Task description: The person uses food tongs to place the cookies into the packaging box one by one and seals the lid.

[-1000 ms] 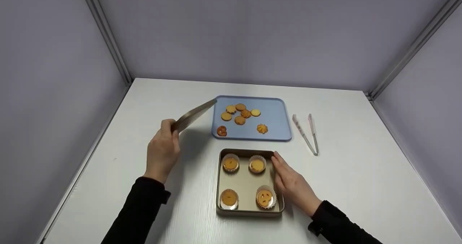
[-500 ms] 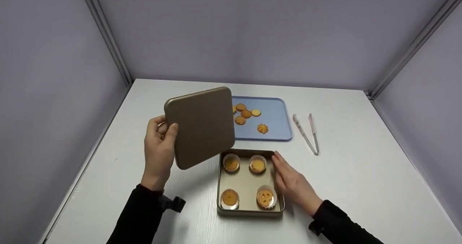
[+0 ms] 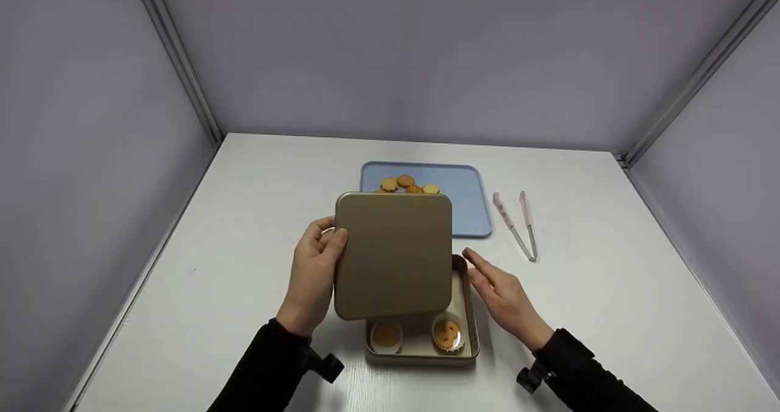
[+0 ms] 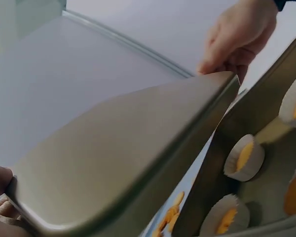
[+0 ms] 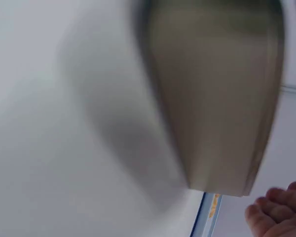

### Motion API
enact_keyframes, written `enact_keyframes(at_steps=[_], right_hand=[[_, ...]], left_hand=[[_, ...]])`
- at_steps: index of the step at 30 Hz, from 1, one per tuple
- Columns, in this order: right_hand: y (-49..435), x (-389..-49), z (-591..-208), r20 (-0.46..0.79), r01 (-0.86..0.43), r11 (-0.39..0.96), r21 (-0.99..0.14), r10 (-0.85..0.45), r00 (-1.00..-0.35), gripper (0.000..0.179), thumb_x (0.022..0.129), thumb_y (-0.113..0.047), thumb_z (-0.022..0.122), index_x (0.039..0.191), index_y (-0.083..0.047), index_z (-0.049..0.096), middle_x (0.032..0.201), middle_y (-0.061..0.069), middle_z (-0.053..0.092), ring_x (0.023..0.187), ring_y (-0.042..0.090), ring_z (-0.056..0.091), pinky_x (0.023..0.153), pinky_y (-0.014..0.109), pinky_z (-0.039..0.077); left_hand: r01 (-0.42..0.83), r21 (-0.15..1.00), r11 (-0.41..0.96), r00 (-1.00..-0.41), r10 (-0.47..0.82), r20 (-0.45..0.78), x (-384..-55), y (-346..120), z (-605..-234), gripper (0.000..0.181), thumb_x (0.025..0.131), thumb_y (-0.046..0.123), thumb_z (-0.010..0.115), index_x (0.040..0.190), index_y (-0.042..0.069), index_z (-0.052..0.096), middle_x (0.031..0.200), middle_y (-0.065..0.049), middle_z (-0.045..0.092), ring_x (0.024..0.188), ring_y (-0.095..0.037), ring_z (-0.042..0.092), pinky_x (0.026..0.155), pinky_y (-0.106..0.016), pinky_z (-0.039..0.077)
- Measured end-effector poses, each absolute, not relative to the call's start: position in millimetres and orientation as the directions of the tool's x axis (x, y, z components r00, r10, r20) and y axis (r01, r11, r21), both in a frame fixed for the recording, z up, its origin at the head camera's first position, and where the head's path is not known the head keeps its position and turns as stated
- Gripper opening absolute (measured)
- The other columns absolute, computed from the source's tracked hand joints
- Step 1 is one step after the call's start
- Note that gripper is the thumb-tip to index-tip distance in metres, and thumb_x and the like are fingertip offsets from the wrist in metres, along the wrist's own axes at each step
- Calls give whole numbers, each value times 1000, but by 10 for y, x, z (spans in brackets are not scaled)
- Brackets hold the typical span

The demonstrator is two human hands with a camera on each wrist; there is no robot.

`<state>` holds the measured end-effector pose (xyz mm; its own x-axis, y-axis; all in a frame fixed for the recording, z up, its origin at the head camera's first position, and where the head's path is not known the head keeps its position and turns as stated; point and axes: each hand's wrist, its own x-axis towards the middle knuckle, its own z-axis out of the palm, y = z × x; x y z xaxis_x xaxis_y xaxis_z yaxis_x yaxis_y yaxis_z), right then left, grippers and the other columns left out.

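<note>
My left hand (image 3: 315, 272) pinches a bronze square tin lid (image 3: 393, 256) at its left edge, thumb on top. The lid is held tilted over the far part of the matching tin (image 3: 420, 359). Inside the tin, cookies in white paper cups show near the front, one at left (image 3: 386, 336) and one at right (image 3: 448, 334). The left wrist view shows other cups in it, such as one cup (image 4: 244, 158) by the wall; the lid hides these in the head view. My right hand (image 3: 506, 296), fingers fairly straight and holding nothing, is beside the tin's far right corner.
Behind the tin lies a blue tray (image 3: 466, 208) with several cookies (image 3: 405, 181), partly covered by the lid in the head view. Metal tongs (image 3: 529, 235) lie spread to the right of the tray. Grey panels (image 3: 402, 58) enclose the white table (image 3: 609, 247).
The lid, first edge-on at the left, has turned its top face up and come right over the tin in my left hand. My right hand has lifted slightly away from the tin's side.
</note>
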<state>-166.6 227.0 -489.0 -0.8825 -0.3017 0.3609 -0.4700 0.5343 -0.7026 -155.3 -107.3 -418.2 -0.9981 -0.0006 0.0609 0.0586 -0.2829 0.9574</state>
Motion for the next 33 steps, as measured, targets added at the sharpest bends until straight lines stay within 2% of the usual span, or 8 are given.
enact_keyframes(at_steps=[4,8,11,15,20,23,26,33], right_hand=[[2276,-1689,-4786,290,-388,416,-822,-280,-915,44,109,-12,48,152,-1,47,138,13,65,131,28,58,106,15,44],[2277,-1703,-4700,190,-281,304,-910,-295,-936,49,111,-18,44,157,-3,38,135,20,65,120,23,67,100,32,56],[2271,-1698,-4647,72,-147,222,-964,-314,-947,54,112,-27,44,162,-10,31,141,27,58,110,24,71,90,42,61],[2257,-1690,-4589,-57,14,133,-991,-327,-943,62,110,-33,49,164,-17,24,143,30,55,98,29,74,76,42,64],[2229,-1683,-4540,-117,85,110,-990,-325,-938,72,105,-30,60,163,-11,22,120,19,72,83,27,74,65,42,64],[2203,-1663,-4537,-124,88,127,-988,-320,-939,73,102,-27,65,161,-8,27,105,15,74,78,24,72,61,43,64],[2183,-1646,-4545,-119,75,149,-986,-312,-942,70,101,-26,68,159,-7,34,97,15,70,76,24,72,58,44,63],[2191,-1617,-4564,-140,86,199,-976,-273,-952,67,101,-28,68,156,-4,39,92,10,62,77,19,67,53,32,58]], left_hand=[[25,959,-284,-999,31,35,-1554,-1012,-4255,33,108,22,53,137,5,49,118,-18,68,96,-30,66,79,-37,57],[-2,954,-299,-998,54,15,-1558,-967,-4321,34,108,22,53,136,3,49,117,-17,68,95,-28,66,80,-37,56],[-17,952,-304,-997,80,8,-1545,-946,-4361,35,109,23,53,137,3,48,116,-16,68,94,-27,66,79,-36,56],[-38,950,-309,-994,111,-4,-1523,-917,-4402,35,109,23,52,138,3,47,114,-15,68,92,-25,66,76,-34,56],[-45,960,-278,-993,116,-13,-1505,-888,-4438,35,108,23,53,138,4,49,113,-13,69,93,-25,67,75,-34,57],[-37,975,-217,-995,104,-15,-1504,-889,-4458,36,107,21,56,137,3,51,115,-14,68,96,-26,66,77,-34,57],[-16,993,-119,-997,80,-6,-1506,-900,-4468,36,105,22,60,135,3,55,115,-14,66,97,-24,67,78,-32,57],[85,967,240,-996,36,79,-1491,-925,-4520,30,103,28,64,127,11,64,105,-6,63,73,-17,58,53,-27,56]])
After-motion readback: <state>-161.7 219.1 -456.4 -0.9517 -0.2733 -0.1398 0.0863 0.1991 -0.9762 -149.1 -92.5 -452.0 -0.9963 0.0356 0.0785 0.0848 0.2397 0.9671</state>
